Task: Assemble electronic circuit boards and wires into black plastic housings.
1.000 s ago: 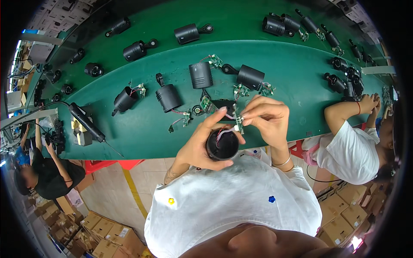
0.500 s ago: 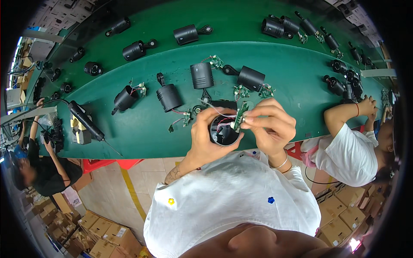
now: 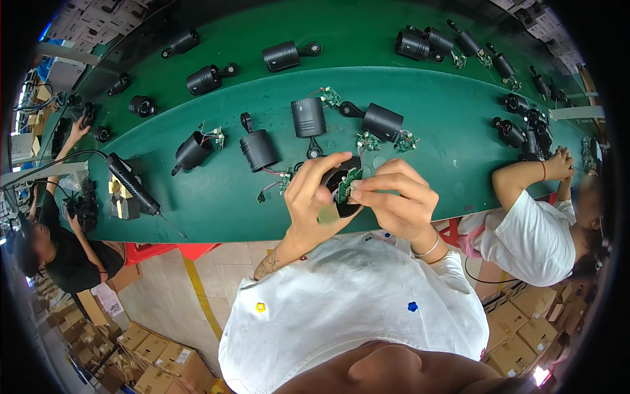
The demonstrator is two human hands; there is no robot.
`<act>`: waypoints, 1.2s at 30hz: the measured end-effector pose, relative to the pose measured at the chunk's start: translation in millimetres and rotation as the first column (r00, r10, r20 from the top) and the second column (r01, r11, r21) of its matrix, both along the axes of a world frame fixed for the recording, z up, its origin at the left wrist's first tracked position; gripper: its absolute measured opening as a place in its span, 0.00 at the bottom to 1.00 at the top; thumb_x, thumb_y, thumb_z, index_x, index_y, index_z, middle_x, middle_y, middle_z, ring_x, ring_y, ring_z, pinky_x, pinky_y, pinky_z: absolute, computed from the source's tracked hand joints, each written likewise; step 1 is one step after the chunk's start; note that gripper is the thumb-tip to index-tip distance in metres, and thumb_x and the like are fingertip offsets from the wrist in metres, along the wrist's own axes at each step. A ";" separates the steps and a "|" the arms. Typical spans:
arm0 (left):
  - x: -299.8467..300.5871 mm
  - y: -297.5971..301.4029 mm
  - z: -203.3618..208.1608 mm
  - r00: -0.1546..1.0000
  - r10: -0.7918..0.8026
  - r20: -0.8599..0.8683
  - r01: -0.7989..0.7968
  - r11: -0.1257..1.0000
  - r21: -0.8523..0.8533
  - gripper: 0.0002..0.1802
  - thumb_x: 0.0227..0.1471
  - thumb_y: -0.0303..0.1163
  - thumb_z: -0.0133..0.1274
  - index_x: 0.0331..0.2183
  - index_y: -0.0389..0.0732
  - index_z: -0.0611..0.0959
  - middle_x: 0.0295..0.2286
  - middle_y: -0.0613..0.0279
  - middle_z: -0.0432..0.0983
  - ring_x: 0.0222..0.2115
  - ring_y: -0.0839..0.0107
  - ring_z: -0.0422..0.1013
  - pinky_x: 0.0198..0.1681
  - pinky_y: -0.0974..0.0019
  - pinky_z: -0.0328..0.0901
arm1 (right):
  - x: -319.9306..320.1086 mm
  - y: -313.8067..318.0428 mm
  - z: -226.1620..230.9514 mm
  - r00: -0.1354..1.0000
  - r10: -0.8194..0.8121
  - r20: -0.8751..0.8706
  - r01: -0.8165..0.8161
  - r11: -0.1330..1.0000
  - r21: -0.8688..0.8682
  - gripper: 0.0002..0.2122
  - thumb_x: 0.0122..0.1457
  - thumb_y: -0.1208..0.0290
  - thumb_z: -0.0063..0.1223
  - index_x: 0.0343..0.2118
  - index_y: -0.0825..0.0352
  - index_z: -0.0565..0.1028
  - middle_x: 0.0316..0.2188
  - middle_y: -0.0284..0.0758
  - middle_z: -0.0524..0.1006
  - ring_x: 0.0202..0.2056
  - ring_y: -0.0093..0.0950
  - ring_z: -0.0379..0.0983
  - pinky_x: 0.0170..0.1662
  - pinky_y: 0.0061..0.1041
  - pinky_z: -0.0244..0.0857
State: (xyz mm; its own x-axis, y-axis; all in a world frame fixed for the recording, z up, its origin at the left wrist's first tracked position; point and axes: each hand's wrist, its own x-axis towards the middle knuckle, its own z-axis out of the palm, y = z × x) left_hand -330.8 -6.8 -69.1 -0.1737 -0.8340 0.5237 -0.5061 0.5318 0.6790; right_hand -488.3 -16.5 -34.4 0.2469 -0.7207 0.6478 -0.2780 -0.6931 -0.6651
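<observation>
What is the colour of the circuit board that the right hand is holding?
The circuit board is green; it shows best in the head view.

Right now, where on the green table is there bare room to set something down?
Left: the green table between the corded black tool and your left hand, nearer you than the black housings. Right: a mostly bare stretch between your right hand and the neighbour's arm. Crowded: just beyond your hands, where housings and circuit boards lie close together.
</observation>
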 end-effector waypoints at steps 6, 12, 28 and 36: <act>-6.1 -6.1 -3.1 0.978 0.041 -0.203 -0.058 0.995 -0.077 0.48 0.39 0.27 0.63 0.60 0.32 0.57 0.34 0.57 0.79 0.29 0.69 0.74 0.34 0.70 0.68 | -0.4 -2.1 2.8 0.996 0.090 -0.006 -0.089 0.995 0.042 0.08 0.41 0.85 0.60 0.26 0.68 0.83 0.30 0.31 0.80 0.28 0.25 0.69 0.34 0.22 0.67; -5.0 -8.4 -5.7 0.978 0.015 -0.208 -0.037 0.994 -0.101 0.46 0.39 0.25 0.61 0.58 0.34 0.57 0.33 0.58 0.78 0.31 0.69 0.73 0.35 0.69 0.68 | 1.3 -5.3 7.8 0.993 0.113 -0.029 -0.112 0.993 0.037 0.08 0.41 0.85 0.60 0.26 0.68 0.83 0.29 0.31 0.80 0.27 0.25 0.67 0.32 0.21 0.66; -5.3 -7.8 1.8 0.974 0.001 -0.224 -0.041 0.983 -0.178 0.44 0.39 0.22 0.62 0.56 0.38 0.58 0.31 0.59 0.77 0.30 0.68 0.73 0.35 0.67 0.68 | 6.2 -3.3 14.5 0.988 0.152 0.002 -0.152 0.988 -0.002 0.07 0.41 0.86 0.58 0.25 0.69 0.81 0.29 0.31 0.79 0.25 0.25 0.64 0.29 0.20 0.63; -4.5 -11.5 0.4 0.984 0.052 -0.169 -0.099 0.954 -0.284 0.38 0.37 0.22 0.62 0.52 0.38 0.65 0.28 0.59 0.78 0.27 0.67 0.73 0.32 0.66 0.68 | 7.3 -4.4 19.0 0.981 0.159 -0.114 -0.159 0.987 0.009 0.09 0.41 0.86 0.58 0.26 0.68 0.82 0.29 0.32 0.80 0.25 0.24 0.64 0.30 0.19 0.64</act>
